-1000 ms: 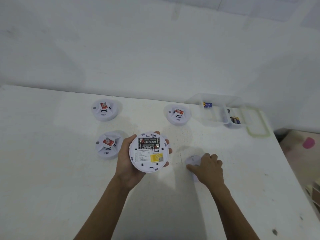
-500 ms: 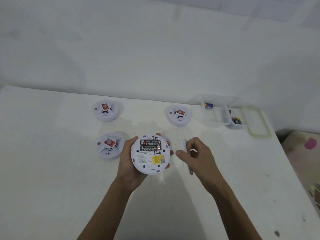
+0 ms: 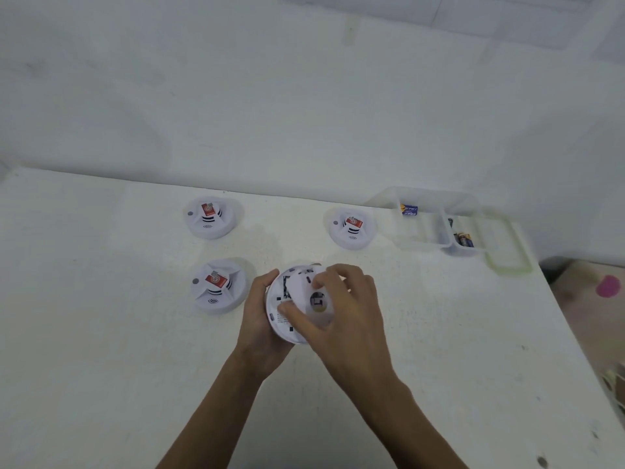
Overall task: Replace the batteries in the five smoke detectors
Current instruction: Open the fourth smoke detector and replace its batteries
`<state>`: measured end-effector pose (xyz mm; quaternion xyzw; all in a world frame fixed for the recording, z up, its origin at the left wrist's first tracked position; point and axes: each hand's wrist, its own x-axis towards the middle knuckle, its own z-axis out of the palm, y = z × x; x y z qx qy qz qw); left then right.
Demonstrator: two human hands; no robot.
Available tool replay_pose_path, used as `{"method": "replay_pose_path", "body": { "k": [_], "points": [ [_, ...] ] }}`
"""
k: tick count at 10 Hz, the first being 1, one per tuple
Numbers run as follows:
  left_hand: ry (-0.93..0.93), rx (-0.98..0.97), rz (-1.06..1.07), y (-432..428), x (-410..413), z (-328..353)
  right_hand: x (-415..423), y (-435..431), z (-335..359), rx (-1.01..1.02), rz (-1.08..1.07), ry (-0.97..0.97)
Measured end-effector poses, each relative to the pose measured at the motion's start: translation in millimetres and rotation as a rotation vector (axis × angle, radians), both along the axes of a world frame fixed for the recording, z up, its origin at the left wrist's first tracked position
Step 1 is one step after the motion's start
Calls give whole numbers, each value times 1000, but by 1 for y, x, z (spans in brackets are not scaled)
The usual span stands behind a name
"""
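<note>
My left hand holds a round white smoke detector with its back side up, above the table. My right hand presses a round translucent cover plate against that back, hiding most of the battery bay. Three more white detectors stand face up on the table, each with a red sticker: one at the back left, one at the back middle, one just left of my left hand.
A clear plastic container with batteries in its compartments sits at the back right, its green-rimmed lid beside it. The white table ends at the right, where the floor and a pink object show.
My right hand picked the cover plate up from the table and brought it left onto the detector's back. The batteries that showed before are now mostly covered.
</note>
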<state>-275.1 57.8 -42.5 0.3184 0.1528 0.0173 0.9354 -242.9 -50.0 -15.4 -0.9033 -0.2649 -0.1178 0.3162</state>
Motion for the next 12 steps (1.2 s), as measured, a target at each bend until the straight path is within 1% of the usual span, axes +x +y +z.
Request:
{"method": "replay_pose_path", "body": {
  "k": [1, 2, 4, 6, 8, 9, 10, 11, 12],
  "points": [
    [-54, 41, 0, -5, 0, 10, -1, 6, -3, -53, -17, -58],
    [-24, 26, 20, -3, 1, 6, -1, 8, -8, -125, -21, -81],
    [25, 18, 28, 0, 2, 1, 1, 9, -11, -143, -27, -85],
    [10, 13, 31, 2, 2, -1, -4, 10, -9, -137, -20, -53],
    [53, 23, 81, 2, 3, -1, -3, 13, -12, -140, -42, -52],
    [62, 50, 124, -1, 2, -1, -4, 16, -14, -106, -28, -2],
    [27, 93, 112, -4, 2, -4, -8, 10, -7, -40, 25, 84],
    [91, 182, 171, -6, 2, 1, -10, 7, 2, -52, 22, 98],
    [106, 304, 193, -8, 3, -9, -10, 10, 5, -38, 21, 159]
  ]
}}
